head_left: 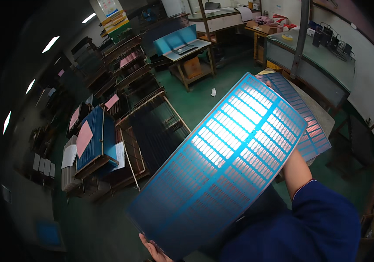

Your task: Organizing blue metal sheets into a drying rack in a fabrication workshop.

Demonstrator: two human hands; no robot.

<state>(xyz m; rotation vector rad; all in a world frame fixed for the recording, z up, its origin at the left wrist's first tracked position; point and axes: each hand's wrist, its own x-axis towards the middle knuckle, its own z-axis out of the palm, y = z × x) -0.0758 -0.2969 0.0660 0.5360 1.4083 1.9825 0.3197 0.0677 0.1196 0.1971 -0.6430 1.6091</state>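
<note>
Two hands on one large blue panel (pixel 222 170), a thin sheet w/ a grid of small pale rectangular cells, held tilted above the floor, long axis running lower left to upper right. Overhead light glares off its mid section.

Left hand (pixel 154 249) at bottom edge of view: fingers curled round the panel's lower corner, gripping it from beneath. Only part of hand shows.

Right hand: mostly hidden behind the panel's right edge; forearm (pixel 298 168) and blue sleeve (pixel 322 218) come up from lower right to the panel's underside. Can't tell the grip itself, though the arm meets the sheet there.

A 2nd blue panel (pixel 302 109), same grid pattern, lies flat on a grey bench (pixel 322 111) just behind and partly under the held one, upper right.

Left side: racks (pixel 121 83) w/ more blue sheets stacked on edge, pink slips (pixel 84 137) between them. Green floor (pixel 195 98). Small table (pixel 187 50) farther back w/ a blue sheet propped on it. Long counter (pixel 318 61) at right w/ black items on top.
</note>
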